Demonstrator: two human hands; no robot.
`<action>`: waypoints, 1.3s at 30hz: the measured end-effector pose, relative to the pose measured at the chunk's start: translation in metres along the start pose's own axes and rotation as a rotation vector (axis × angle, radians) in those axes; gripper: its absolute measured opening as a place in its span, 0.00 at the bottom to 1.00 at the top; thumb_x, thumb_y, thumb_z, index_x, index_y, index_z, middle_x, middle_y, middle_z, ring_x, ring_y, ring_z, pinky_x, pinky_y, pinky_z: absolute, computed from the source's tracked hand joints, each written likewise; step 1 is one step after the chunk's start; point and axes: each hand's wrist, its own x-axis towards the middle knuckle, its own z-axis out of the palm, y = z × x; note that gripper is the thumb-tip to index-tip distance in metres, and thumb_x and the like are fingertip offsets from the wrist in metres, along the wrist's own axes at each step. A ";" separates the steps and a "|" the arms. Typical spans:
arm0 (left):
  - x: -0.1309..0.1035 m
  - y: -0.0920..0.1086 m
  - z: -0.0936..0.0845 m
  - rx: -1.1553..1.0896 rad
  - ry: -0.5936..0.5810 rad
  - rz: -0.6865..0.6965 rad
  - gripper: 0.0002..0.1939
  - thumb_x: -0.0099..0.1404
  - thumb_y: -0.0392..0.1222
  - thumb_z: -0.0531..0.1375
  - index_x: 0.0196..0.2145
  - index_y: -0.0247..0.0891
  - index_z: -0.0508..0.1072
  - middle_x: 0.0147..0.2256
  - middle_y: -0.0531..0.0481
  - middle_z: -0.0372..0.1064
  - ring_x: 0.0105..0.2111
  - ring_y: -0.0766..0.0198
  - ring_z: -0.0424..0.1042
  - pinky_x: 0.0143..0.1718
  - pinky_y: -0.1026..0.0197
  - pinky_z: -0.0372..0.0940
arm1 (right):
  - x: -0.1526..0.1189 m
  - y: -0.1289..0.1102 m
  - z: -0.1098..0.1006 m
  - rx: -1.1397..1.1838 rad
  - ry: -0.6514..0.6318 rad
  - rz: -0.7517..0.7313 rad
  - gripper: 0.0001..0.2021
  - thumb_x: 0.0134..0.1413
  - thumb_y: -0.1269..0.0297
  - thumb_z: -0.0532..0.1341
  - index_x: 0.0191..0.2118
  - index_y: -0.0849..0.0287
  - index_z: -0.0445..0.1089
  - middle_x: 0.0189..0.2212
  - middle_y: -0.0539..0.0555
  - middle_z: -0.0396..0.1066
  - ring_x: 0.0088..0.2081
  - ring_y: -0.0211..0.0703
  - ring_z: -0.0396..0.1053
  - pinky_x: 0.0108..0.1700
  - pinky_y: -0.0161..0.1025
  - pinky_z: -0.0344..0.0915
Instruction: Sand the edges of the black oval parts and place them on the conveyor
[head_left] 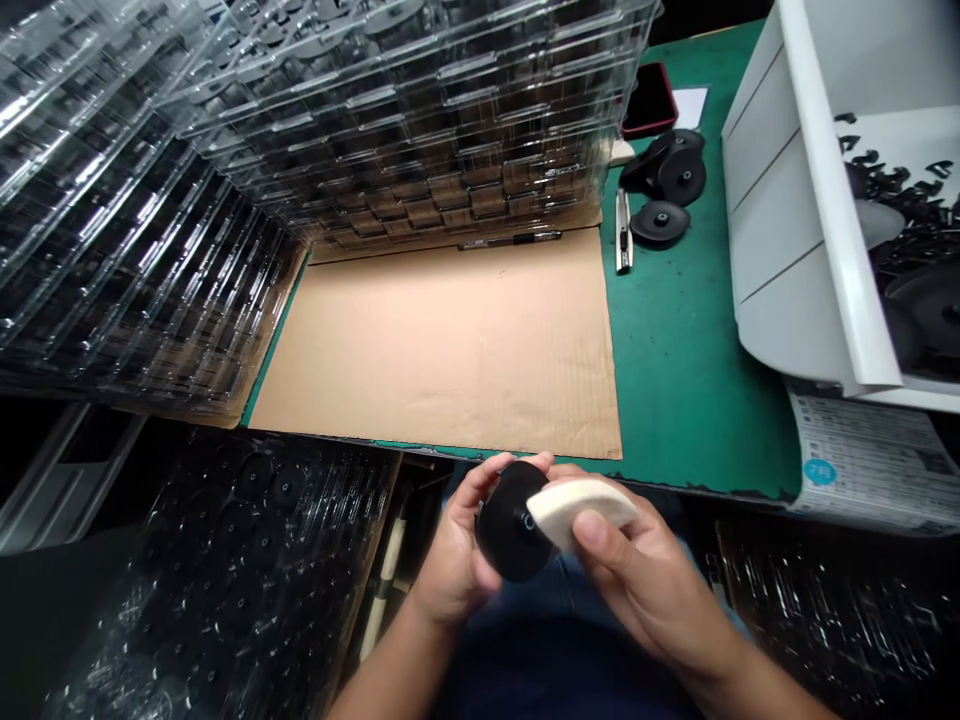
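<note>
Below the table's front edge, my left hand (459, 545) holds a round black part (510, 530), with the fingers wrapped round its rim. Pinched between thumb and fingers of my right hand (637, 560) is a cream-white pad (574, 505) with a curved edge. The pad overlaps the right side of the black part; whether they touch is hard to tell. Both things are in front of my lap.
Stacked clear trays (405, 130) stand behind and left of a cardboard sheet (450, 350). A pen (510, 241), a cutter (623, 232) and black parts (660, 222) lie beyond. A white bin (780, 200) of black pieces is at right.
</note>
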 end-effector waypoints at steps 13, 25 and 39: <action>0.000 0.002 0.006 -0.126 0.162 -0.101 0.30 0.50 0.43 0.72 0.52 0.48 0.73 0.52 0.50 0.72 0.50 0.56 0.73 0.52 0.56 0.67 | -0.008 -0.025 0.005 -0.866 -0.158 -0.612 0.12 0.58 0.73 0.61 0.48 0.59 0.70 0.31 0.53 0.70 0.33 0.41 0.65 0.35 0.41 0.63; -0.003 0.005 0.003 -0.147 0.177 -0.167 0.29 0.51 0.46 0.72 0.51 0.47 0.74 0.52 0.49 0.72 0.48 0.57 0.74 0.50 0.59 0.68 | -0.009 -0.021 -0.004 -0.943 -0.183 -0.603 0.15 0.59 0.71 0.61 0.51 0.56 0.68 0.32 0.51 0.67 0.34 0.40 0.64 0.35 0.40 0.59; -0.004 0.012 0.001 -0.167 -0.011 -0.349 0.28 0.58 0.50 0.66 0.55 0.39 0.71 0.46 0.42 0.75 0.42 0.57 0.76 0.39 0.62 0.72 | 0.004 -0.034 -0.030 -1.082 -0.122 -0.604 0.21 0.58 0.76 0.60 0.53 0.47 0.69 0.36 0.52 0.62 0.39 0.43 0.60 0.40 0.42 0.60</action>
